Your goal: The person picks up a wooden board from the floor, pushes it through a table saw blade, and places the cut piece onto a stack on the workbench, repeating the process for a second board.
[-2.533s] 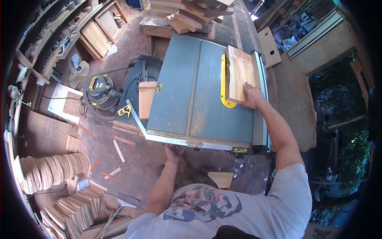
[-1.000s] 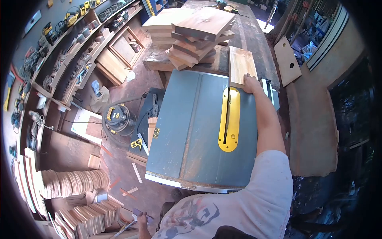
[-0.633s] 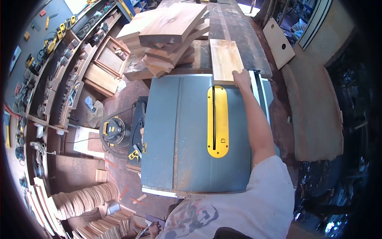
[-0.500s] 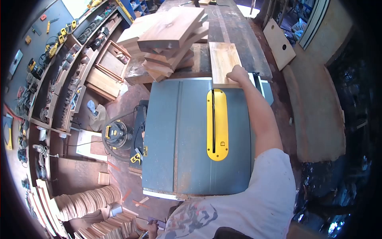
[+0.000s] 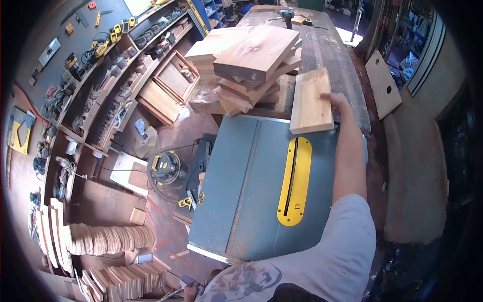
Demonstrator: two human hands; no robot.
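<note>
My right hand (image 5: 336,102) reaches forward and grips the right edge of a pale wooden board (image 5: 311,103). The board's near end overlaps the back of the grey table saw top (image 5: 236,186), just behind the yellow insert plate (image 5: 294,186) with its dark slot. To the left of the board, thick wooden boards (image 5: 256,50) are piled in a crooked stack on the workbench. Low at the bottom edge, my left hand (image 5: 191,291) is closed around something thin that I cannot make out.
A shop vacuum (image 5: 168,168) stands on the floor left of the saw. Shelves of tools (image 5: 95,95) line the left wall. Stacked wood pieces (image 5: 126,279) lie at lower left. A cordless drill (image 5: 287,18) stands on the far workbench (image 5: 332,50).
My view has turned, so the scene sits lower and further right. The board looks slightly raised and tilted, with my right hand still on its right edge.
</note>
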